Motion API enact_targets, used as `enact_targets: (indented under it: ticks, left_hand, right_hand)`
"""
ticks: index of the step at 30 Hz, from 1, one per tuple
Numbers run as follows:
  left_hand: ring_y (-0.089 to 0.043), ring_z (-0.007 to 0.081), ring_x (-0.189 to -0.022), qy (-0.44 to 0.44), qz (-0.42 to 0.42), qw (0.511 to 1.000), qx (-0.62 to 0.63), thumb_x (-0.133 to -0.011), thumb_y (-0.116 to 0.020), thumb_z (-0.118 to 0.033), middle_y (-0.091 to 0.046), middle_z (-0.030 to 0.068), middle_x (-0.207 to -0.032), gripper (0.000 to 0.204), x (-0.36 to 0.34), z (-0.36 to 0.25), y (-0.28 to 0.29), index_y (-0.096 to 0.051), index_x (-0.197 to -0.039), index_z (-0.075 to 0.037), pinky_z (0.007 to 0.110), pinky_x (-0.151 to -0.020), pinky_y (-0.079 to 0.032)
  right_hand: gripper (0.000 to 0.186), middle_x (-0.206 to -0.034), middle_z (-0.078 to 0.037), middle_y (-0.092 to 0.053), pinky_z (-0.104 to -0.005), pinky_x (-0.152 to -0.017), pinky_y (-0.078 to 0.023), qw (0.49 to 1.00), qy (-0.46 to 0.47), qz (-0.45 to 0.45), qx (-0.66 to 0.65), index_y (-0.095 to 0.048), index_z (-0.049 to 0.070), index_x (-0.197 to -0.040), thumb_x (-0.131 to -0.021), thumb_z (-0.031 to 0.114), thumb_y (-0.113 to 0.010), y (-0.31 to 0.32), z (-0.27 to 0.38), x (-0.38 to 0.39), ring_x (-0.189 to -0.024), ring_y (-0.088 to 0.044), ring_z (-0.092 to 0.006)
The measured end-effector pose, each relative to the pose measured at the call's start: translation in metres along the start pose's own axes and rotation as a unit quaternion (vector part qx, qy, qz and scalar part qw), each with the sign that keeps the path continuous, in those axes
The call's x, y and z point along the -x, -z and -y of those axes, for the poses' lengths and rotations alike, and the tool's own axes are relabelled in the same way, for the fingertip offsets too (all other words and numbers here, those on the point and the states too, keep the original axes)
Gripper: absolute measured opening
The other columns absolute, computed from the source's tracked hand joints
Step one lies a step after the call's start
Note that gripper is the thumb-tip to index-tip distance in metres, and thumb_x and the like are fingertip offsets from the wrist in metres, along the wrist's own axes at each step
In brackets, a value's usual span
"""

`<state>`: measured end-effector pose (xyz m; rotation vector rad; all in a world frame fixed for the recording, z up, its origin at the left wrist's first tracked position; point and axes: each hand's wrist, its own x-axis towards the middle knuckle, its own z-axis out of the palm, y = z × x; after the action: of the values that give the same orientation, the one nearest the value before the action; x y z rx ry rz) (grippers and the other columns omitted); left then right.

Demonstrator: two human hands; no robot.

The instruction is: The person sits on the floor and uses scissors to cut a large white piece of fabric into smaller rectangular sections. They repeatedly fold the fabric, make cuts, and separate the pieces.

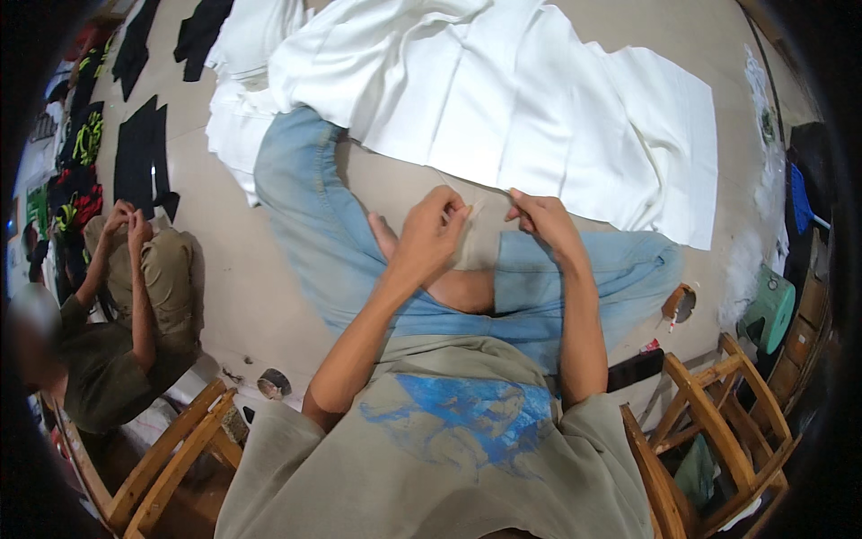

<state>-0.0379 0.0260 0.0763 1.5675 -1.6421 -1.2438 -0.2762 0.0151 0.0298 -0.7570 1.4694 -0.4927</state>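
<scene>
A large white cloth (pixel 521 108) lies spread across the floor in front of my crossed legs, its near edge running by my hands. My right hand (pixel 549 225) pinches that near edge between thumb and forefinger. To its left, just short of the edge, my left hand (pixel 435 225) is closed with its fingertips pressed together. What sits in those fingertips is too small to make out. Both forearms rest low over my blue jeans (pixel 310 207), and a bare foot (pixel 383 235) shows beside my left wrist.
At the left a co-worker (pixel 108 323) sits with both hands raised together. Black cloth pieces (pixel 139 148) lie on the floor nearby. Wooden chairs (pixel 718 404) stand at lower right and lower left. A roll of tape (pixel 274 384) and a green stool (pixel 769 310) flank me.
</scene>
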Motion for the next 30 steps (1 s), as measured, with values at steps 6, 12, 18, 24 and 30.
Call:
enact_targets:
  ticks: [6,12,18,24,30]
  left_hand:
    - [-0.060,0.0134,-0.103,0.047,-0.101,0.985,0.131,-0.104,-0.065,-0.018,-0.067,0.0036,-0.108,0.013,0.019,0.014,0.104,-0.061,-0.100,-0.006,0.032,-0.093,-0.048]
    - [-0.058,0.0179,-0.119,0.040,-0.040,0.947,0.316,-0.104,-0.066,-0.027,-0.068,0.0098,-0.123,0.018,0.013,0.020,0.104,-0.058,-0.107,-0.011,0.037,-0.112,-0.040]
    - [-0.069,0.0272,-0.096,0.175,-0.076,0.941,0.278,-0.099,-0.071,-0.028,-0.073,0.0142,-0.113,0.033,-0.010,0.073,0.012,-0.056,-0.117,-0.005,0.041,-0.094,-0.054]
    - [-0.068,0.0435,-0.089,-0.059,-0.077,0.983,-0.158,-0.097,-0.071,-0.025,-0.070,0.0231,-0.096,0.035,-0.023,0.037,-0.039,-0.059,-0.117,0.000,0.050,-0.077,-0.052]
    - [-0.066,0.0450,-0.084,0.017,-0.010,0.991,-0.135,-0.097,-0.065,-0.017,-0.068,0.0253,-0.086,0.019,-0.008,0.038,-0.024,-0.060,-0.099,0.001,0.052,-0.075,-0.049]
  right_hand:
    - [0.051,-0.060,0.005,-0.045,-0.0255,-0.054,-0.029,1.000,-0.007,0.010,-0.018,-0.072,0.000,-0.082,-0.103,0.046,-0.066,0.001,0.028,0.017,-0.057,-0.038,-0.0068]
    - [0.048,-0.061,0.006,-0.048,-0.0226,-0.050,-0.027,0.995,-0.023,0.101,0.012,-0.073,0.003,-0.088,-0.105,0.046,-0.063,0.007,0.023,0.017,-0.054,-0.036,-0.0043]
    - [0.045,-0.061,0.007,-0.047,-0.0225,-0.046,-0.026,0.997,-0.003,0.066,-0.043,-0.073,0.004,-0.095,-0.105,0.047,-0.062,-0.011,0.021,0.019,-0.053,-0.036,-0.0032]
    - [0.046,-0.063,0.007,-0.046,-0.0205,-0.044,-0.023,0.989,-0.007,-0.015,-0.149,-0.071,0.002,-0.098,-0.106,0.046,-0.062,0.003,0.020,0.024,-0.050,-0.034,-0.0018]
    - [0.045,-0.064,0.007,-0.045,-0.0203,-0.043,-0.022,0.985,-0.002,-0.012,-0.171,-0.070,0.001,-0.101,-0.106,0.044,-0.061,0.005,0.020,0.020,-0.049,-0.033,-0.0015]
